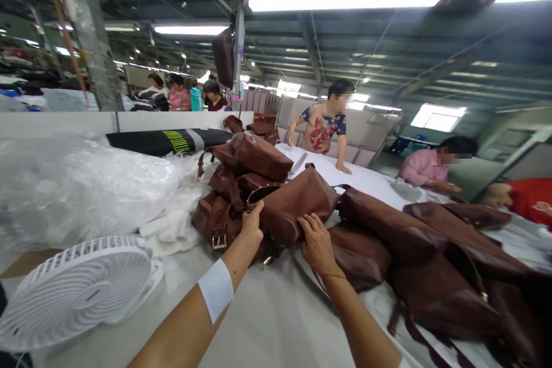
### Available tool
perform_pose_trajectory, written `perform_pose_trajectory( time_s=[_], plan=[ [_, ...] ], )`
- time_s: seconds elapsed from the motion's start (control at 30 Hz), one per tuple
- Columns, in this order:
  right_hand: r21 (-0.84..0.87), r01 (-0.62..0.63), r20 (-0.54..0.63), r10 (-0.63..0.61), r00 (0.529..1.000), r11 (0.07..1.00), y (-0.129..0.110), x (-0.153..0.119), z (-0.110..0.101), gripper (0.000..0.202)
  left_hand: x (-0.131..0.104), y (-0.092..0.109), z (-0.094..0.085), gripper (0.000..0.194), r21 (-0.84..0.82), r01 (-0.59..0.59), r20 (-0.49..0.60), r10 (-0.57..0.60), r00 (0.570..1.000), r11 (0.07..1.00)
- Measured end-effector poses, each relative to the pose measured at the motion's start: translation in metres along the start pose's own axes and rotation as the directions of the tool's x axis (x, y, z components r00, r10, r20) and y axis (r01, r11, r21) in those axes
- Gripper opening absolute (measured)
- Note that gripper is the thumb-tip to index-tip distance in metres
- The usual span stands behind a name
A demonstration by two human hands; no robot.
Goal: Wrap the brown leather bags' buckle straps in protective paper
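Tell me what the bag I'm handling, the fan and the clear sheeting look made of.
Bag: smooth brown leather or imitation, given its sheen and slumped shape.
Fan: probably moulded plastic, matte white, from its even slats.
Sheeting: likely plastic film, glossy, see-through, crinkled.

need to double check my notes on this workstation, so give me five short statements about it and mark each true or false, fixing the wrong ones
1. The left hand and right hand both touch a brown bag. True.
2. The white fan is to the right of both hands. False: it is to their left.
3. More brown bags lie to the right of the right hand. True.
4. The white patch is on the right forearm. False: it is on the left forearm.
5. Clear plastic lies beyond the fan. True.
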State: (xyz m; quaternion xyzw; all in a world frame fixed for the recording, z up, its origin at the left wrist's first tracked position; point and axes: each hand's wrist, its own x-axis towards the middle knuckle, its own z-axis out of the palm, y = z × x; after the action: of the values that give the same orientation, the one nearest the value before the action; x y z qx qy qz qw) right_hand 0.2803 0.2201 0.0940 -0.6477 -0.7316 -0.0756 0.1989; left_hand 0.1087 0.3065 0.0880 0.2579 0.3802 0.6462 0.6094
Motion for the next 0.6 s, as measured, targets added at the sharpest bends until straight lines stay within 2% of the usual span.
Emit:
perform_pose_trajectory(
  time_s=[0.07, 0.1, 0.13, 0.17, 0.2, 0.23, 0.27, 0.3, 0.33, 0.37, 0.43, 0.47, 0.5, 0.53, 0.57, 0.6],
  plan=[
    [0.121, -0.045, -0.047, 0.051, 0.998, 0.992, 0.006, -0.028, 0.011, 0.064, -0.015, -0.002, 0.001, 0.045, 0.023, 0.078, 0.029, -0.079, 0.996, 0.997],
    [0.219, -0.062, -0.055, 0.076, 0.996, 0.974, 0.009, -0.044, 0.015, 0.062, -0.023, -0.003, 0.001, 0.046, 0.044, 0.081, 0.065, -0.084, 0.994, 0.996],
    [0.345, -0.089, -0.055, 0.115, 0.992, 0.934, 0.014, -0.06, 0.017, 0.058, -0.032, -0.003, 0.0, 0.046, 0.071, 0.048, 0.103, -0.055, 0.993, 0.996],
    [0.497, -0.138, -0.046, 0.184, 0.982, 0.857, 0.02, -0.075, 0.017, 0.053, -0.041, -0.001, -0.003, 0.046, 0.109, -0.021, 0.136, 0.006, 0.991, 0.994],
    [0.663, -0.198, -0.026, 0.286, 0.958, 0.722, 0.026, -0.09, 0.013, 0.048, -0.05, 0.001, -0.006, 0.045, 0.159, -0.114, 0.157, 0.089, 0.984, 0.981],
    [0.816, -0.247, 0.015, 0.409, 0.913, 0.522, 0.032, -0.104, 0.007, 0.045, -0.06, 0.005, -0.011, 0.044, 0.23, -0.225, 0.183, 0.185, 0.966, 0.947],
    [0.926, -0.26, 0.083, 0.525, 0.847, 0.274, 0.039, -0.117, -0.002, 0.045, -0.07, 0.01, -0.018, 0.041, 0.314, -0.344, 0.234, 0.279, 0.931, 0.885],
    [0.974, -0.226, 0.167, 0.607, 0.777, 0.021, 0.044, -0.129, -0.013, 0.047, -0.08, 0.016, -0.026, 0.037, 0.389, -0.471, 0.325, 0.361, 0.874, 0.792],
    [0.968, -0.156, 0.248, 0.644, 0.724, -0.197, 0.049, -0.141, -0.025, 0.05, -0.089, 0.023, -0.036, 0.032, 0.424, -0.606, 0.455, 0.421, 0.785, 0.673],
    [0.929, -0.074, 0.308, 0.648, 0.697, -0.362, 0.052, -0.152, -0.038, 0.053, -0.098, 0.029, -0.048, 0.028, 0.404, -0.737, 0.597, 0.454, 0.661, 0.542],
    [0.831, 0.053, 0.371, 0.624, 0.688, -0.553, 0.052, -0.172, -0.059, 0.054, -0.114, 0.041, -0.076, 0.023, 0.253, -0.92, 0.806, 0.46, 0.372, 0.301],
    [0.788, 0.098, 0.386, 0.611, 0.691, -0.608, 0.049, -0.181, -0.065, 0.053, -0.12, 0.045, -0.091, 0.022, 0.177, -0.962, 0.858, 0.446, 0.254, 0.206],
    [0.748, 0.125, 0.402, 0.594, 0.697, -0.652, 0.044, -0.19, -0.069, 0.052, -0.126, 0.048, -0.108, 0.022, 0.128, -0.982, 0.889, 0.424, 0.174, 0.135],
    [0.712, 0.12, 0.432, 0.566, 0.702, -0.692, 0.037, -0.199, -0.069, 0.051, -0.13, 0.048, -0.126, 0.023, 0.113, -0.99, 0.908, 0.396, 0.138, 0.086],
    [0.677, 0.079, 0.482, 0.522, 0.704, -0.731, 0.028, -0.207, -0.066, 0.049, -0.133, 0.048, -0.145, 0.024, 0.127, -0.99, 0.921, 0.365, 0.137, 0.053],
    [0.642, 0.013, 0.546, 0.469, 0.694, -0.766, 0.017, -0.216, -0.06, 0.046, -0.136, 0.046, -0.165, 0.025, 0.156, -0.987, 0.931, 0.329, 0.157, 0.029]
  ],
)
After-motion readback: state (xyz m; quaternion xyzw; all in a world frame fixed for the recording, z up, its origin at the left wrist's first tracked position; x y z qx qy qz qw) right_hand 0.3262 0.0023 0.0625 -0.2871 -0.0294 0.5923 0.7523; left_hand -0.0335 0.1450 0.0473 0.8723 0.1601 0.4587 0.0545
